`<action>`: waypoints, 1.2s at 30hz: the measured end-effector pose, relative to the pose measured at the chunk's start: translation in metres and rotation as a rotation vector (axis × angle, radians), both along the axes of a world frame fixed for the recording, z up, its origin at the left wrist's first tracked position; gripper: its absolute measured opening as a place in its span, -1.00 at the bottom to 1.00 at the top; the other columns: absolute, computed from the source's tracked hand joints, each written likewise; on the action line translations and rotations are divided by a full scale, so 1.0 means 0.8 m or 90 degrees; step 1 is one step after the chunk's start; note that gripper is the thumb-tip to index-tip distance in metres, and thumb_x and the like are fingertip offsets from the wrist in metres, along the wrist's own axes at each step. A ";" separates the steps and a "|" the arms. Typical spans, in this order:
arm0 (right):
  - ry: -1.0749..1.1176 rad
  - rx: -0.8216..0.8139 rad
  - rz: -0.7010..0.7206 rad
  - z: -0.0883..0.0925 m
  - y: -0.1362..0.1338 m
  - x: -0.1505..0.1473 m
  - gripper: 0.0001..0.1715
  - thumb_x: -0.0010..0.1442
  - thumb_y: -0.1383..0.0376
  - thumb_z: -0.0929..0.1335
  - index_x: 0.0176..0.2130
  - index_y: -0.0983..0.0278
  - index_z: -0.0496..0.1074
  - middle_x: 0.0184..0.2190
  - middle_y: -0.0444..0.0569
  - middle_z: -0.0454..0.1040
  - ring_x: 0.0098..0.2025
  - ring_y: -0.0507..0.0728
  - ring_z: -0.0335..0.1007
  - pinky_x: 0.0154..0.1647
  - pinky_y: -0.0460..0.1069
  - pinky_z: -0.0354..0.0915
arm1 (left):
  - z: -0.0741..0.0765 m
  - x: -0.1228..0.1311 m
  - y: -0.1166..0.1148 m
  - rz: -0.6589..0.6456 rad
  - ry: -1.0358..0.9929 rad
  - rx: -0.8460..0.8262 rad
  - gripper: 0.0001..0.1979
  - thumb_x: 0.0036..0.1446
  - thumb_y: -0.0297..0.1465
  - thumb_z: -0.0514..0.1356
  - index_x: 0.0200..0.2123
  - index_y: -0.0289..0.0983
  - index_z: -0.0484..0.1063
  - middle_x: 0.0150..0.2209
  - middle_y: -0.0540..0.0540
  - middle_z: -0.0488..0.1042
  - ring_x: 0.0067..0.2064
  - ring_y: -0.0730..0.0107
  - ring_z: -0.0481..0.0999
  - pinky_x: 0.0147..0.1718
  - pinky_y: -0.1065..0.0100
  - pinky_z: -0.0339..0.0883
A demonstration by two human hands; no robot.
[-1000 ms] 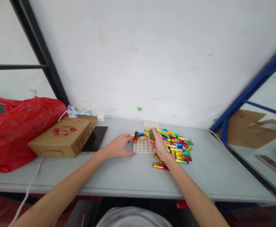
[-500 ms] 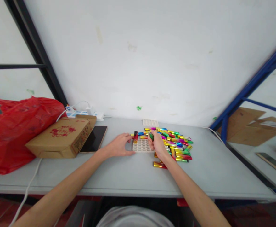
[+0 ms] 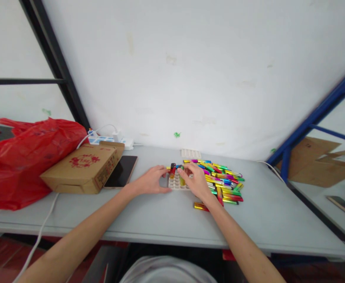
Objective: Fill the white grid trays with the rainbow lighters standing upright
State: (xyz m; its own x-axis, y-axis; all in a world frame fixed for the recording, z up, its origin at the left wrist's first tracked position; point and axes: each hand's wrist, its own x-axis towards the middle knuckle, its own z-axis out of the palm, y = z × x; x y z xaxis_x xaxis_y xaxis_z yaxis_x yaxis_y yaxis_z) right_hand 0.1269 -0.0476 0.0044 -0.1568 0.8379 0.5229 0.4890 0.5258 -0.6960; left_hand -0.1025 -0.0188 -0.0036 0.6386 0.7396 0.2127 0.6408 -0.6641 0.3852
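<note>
A pale tray with rows of pockets (image 3: 174, 184) lies on the table in front of me. My left hand (image 3: 153, 181) holds its left end, thumb at the near corner and fingers at the far side. A red and gold lighter with a black top (image 3: 172, 171) stands upright in the tray near those fingers. Over the tray, my right hand (image 3: 194, 181) pinches a yellow-green lighter (image 3: 182, 181), held upright at the pockets; whether its lower end sits inside one is unclear. Many shiny coloured lighters (image 3: 225, 181) lie in a loose pile beside and behind the right hand.
Another pale tray (image 3: 190, 153) lies by the wall. To the left are a dark tablet (image 3: 121, 171), a cardboard box (image 3: 80, 167), a red plastic bag (image 3: 33, 157) and a white power strip (image 3: 110, 139). A blue metal frame (image 3: 302, 133) stands at the right.
My right hand has turned and brought the yellow-green lighter from the pile's edge down upright at the tray. The left hand stays at the tray's left end. The view has shifted slightly.
</note>
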 end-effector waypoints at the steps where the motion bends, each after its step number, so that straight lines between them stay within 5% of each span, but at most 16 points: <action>1: -0.008 -0.007 -0.008 0.001 -0.001 0.000 -0.56 0.39 -0.05 0.33 -0.35 0.21 0.44 -0.43 -0.08 0.47 -0.36 0.14 0.38 -0.28 0.00 0.28 | 0.000 0.000 0.000 -0.002 0.000 0.000 -0.44 0.03 -0.02 0.39 -0.03 -0.28 0.47 -0.14 -0.18 0.49 -0.08 0.05 0.51 -0.05 0.17 0.38; 10: -0.043 -0.091 0.007 -0.008 0.002 -0.001 -0.64 0.44 0.01 0.32 -0.26 0.19 0.49 -0.39 -0.05 0.65 -0.37 0.19 0.56 -0.27 0.03 0.34 | -0.005 -0.002 0.004 -0.015 -0.001 0.009 -0.44 0.04 0.01 0.39 -0.04 -0.25 0.48 -0.12 -0.17 0.50 -0.07 0.05 0.50 -0.05 0.16 0.39; 17: -0.283 0.040 -0.005 -0.008 0.003 -0.005 -0.59 0.49 0.02 0.27 -0.20 0.22 0.52 -0.31 0.03 0.63 -0.26 0.20 0.55 -0.23 0.02 0.31 | -0.003 -0.003 0.006 -0.016 0.003 -0.005 -0.42 0.05 0.03 0.39 -0.03 -0.26 0.50 -0.15 -0.15 0.49 -0.09 0.07 0.50 -0.08 0.18 0.38; 24: -0.349 0.034 -0.025 0.000 -0.007 -0.015 -0.56 0.48 -0.02 0.28 -0.17 0.21 0.55 -0.32 0.01 0.65 -0.31 0.19 0.56 -0.28 -0.01 0.25 | -0.008 -0.006 0.010 -0.012 -0.019 -0.008 -0.47 0.02 0.05 0.39 -0.14 -0.24 0.50 -0.18 -0.11 0.49 -0.12 0.13 0.51 -0.05 0.21 0.38; 32: -0.341 0.064 -0.241 0.001 0.026 0.073 -0.69 0.48 0.24 0.27 -0.17 0.26 0.57 -0.25 0.07 0.61 -0.20 0.23 0.52 -0.11 0.04 0.31 | 0.004 -0.025 0.013 -0.007 0.027 -0.031 -0.36 -0.06 0.12 0.39 -0.11 -0.27 0.51 -0.15 -0.13 0.51 -0.10 0.09 0.53 -0.02 0.21 0.38; 36: -0.341 0.068 -0.220 -0.003 0.042 0.093 -0.77 0.44 0.30 0.32 -0.10 0.29 0.60 -0.14 0.10 0.61 -0.05 0.25 0.50 0.06 0.08 0.33 | 0.011 -0.043 0.017 0.010 0.039 -0.057 -0.39 -0.14 0.09 0.42 -0.19 -0.26 0.50 -0.18 -0.15 0.54 -0.14 0.06 0.54 -0.06 0.19 0.40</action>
